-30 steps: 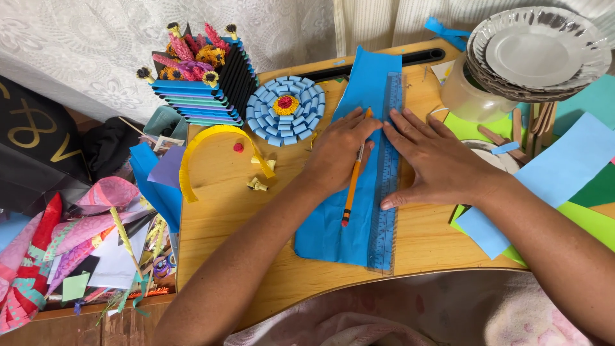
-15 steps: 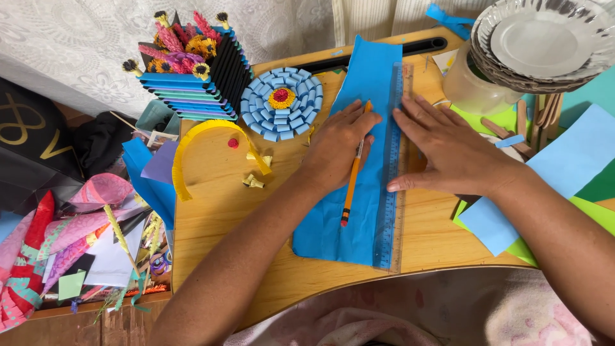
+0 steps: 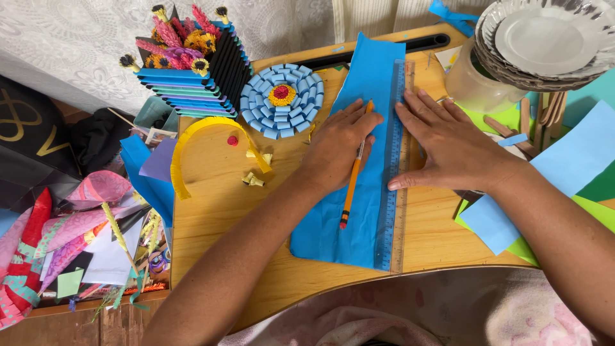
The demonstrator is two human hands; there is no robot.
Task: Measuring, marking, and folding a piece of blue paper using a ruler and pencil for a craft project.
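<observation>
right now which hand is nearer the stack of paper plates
Right. The right hand lies on the ruler, just below-left of the paper plates; the left hand is farther left, holding the pencil.

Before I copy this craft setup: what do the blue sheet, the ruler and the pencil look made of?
Blue sheet: matte paper, with slight creases. Ruler: clear bluish plastic, since the sheet shows through it. Pencil: probably wood, painted glossy orange, held by the left hand.

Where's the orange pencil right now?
In the head view, the orange pencil lies near table centre on the blue paper strip, under the left hand, just left of the clear ruler pinned by the right hand.
</observation>
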